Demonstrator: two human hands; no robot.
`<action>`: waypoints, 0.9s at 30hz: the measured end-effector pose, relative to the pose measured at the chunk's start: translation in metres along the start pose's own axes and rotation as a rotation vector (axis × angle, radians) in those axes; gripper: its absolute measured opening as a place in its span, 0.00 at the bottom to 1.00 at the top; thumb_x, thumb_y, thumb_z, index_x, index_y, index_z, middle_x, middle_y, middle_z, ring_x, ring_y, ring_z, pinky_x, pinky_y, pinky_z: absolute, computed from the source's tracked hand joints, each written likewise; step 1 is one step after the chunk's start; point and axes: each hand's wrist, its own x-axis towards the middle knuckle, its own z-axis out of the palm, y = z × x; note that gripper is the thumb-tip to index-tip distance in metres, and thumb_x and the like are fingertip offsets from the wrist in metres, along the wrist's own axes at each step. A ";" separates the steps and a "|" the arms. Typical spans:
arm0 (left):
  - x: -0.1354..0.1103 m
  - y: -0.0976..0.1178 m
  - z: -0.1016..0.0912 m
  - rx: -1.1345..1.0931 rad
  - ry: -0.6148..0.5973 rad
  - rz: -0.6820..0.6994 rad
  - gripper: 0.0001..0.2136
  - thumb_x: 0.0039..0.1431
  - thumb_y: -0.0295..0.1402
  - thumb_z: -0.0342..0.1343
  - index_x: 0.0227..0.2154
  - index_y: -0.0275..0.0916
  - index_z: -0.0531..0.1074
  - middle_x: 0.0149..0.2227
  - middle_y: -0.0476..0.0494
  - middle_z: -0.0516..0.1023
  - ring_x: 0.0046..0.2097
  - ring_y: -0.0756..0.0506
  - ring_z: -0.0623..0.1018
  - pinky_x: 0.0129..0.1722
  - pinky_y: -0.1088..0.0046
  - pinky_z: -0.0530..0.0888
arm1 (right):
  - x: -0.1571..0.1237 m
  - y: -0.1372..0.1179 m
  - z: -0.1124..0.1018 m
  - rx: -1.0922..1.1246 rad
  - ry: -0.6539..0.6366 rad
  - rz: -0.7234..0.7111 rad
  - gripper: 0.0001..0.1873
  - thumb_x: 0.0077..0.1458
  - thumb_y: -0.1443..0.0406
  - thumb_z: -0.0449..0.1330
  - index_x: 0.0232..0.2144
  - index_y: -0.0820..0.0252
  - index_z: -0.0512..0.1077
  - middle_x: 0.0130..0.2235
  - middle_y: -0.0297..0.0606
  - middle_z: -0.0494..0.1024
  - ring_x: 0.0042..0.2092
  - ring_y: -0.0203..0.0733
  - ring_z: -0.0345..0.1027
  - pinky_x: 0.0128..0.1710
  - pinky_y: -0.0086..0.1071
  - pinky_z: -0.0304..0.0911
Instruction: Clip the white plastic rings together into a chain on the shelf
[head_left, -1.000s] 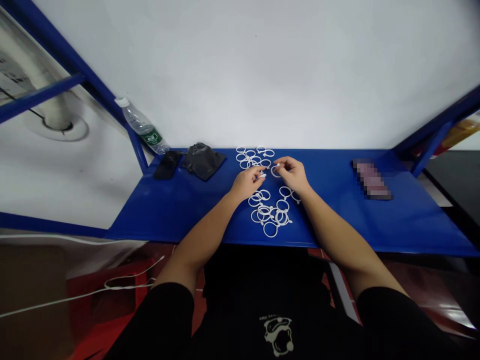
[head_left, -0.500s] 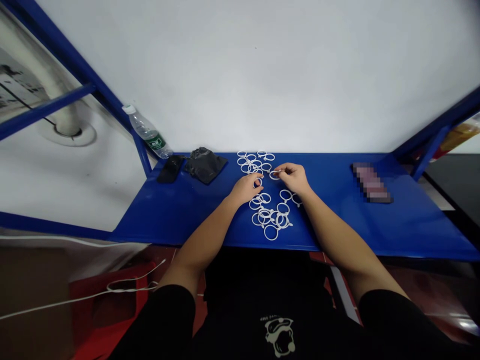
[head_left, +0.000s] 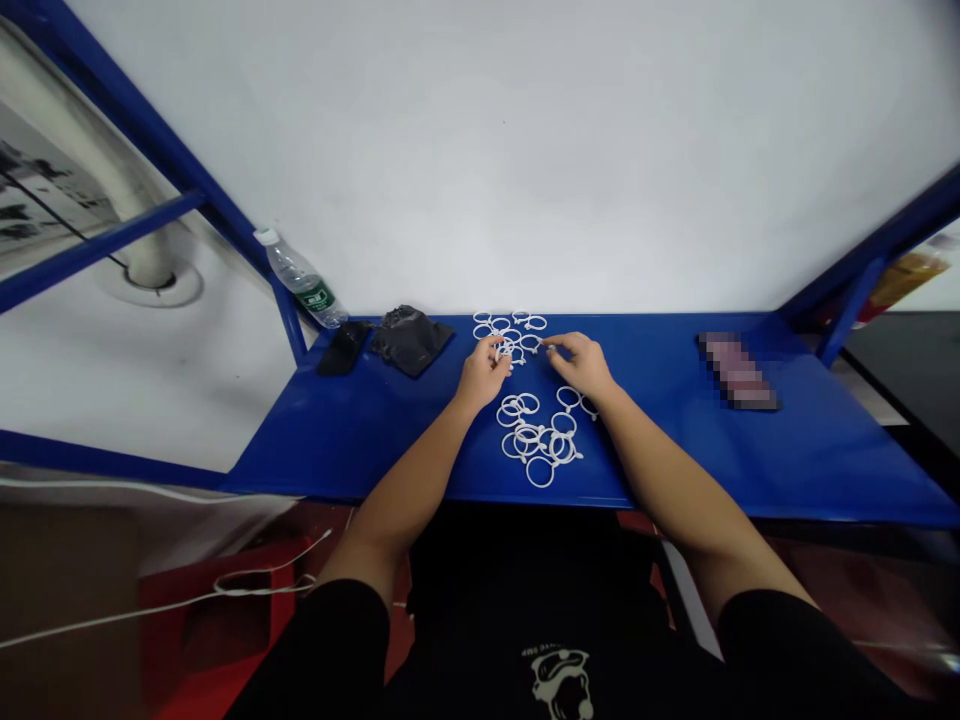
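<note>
Several thin white plastic rings, each with a small knob, lie in two groups on the blue tabletop point(head_left: 645, 440). The near group of rings point(head_left: 540, 472) overlaps in places; the far group point(head_left: 536, 323) reaches toward the wall. At the left edge of the far group, my left hand point(head_left: 482, 376) has its fingers curled and closed on a white ring, of which only small parts show. My right hand point(head_left: 586, 364) is just right of that group, thumb and fingers pinched on a small white piece, apparently a ring mostly hidden by the fingers.
Left of the rings lie a dark drawstring pouch point(head_left: 411, 340) and a black phone point(head_left: 343, 347). A plastic water bottle point(head_left: 300, 278) leans in the back left corner. To the right lies a pixelated flat pinkish object point(head_left: 739, 372). Blue frame bars point(head_left: 851, 305) rise at both ends.
My left hand has moved slightly left and turned. My right hand has stayed about level; the ring seen at its fingertips is now mostly out of sight. The view has shifted slightly.
</note>
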 end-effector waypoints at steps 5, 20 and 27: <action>0.006 -0.001 0.003 -0.186 0.088 -0.086 0.14 0.60 0.29 0.69 0.49 0.38 0.78 0.28 0.58 0.72 0.29 0.49 0.83 0.33 0.74 0.81 | 0.003 0.003 0.000 -0.144 -0.181 -0.178 0.16 0.61 0.65 0.68 0.50 0.57 0.86 0.56 0.49 0.87 0.58 0.59 0.81 0.63 0.56 0.72; 0.003 0.004 -0.001 -0.570 -0.272 -0.177 0.33 0.52 0.37 0.79 0.59 0.35 0.76 0.40 0.46 0.84 0.35 0.47 0.86 0.35 0.71 0.84 | -0.011 -0.030 0.006 0.036 -0.247 -0.300 0.15 0.72 0.63 0.62 0.56 0.54 0.82 0.45 0.42 0.89 0.42 0.45 0.82 0.45 0.37 0.74; 0.004 0.000 -0.001 -0.473 -0.260 -0.117 0.33 0.51 0.43 0.80 0.57 0.33 0.80 0.36 0.46 0.86 0.30 0.49 0.83 0.30 0.74 0.79 | -0.009 -0.032 0.006 0.129 -0.217 -0.291 0.12 0.69 0.66 0.63 0.51 0.53 0.84 0.41 0.40 0.88 0.39 0.42 0.79 0.43 0.36 0.74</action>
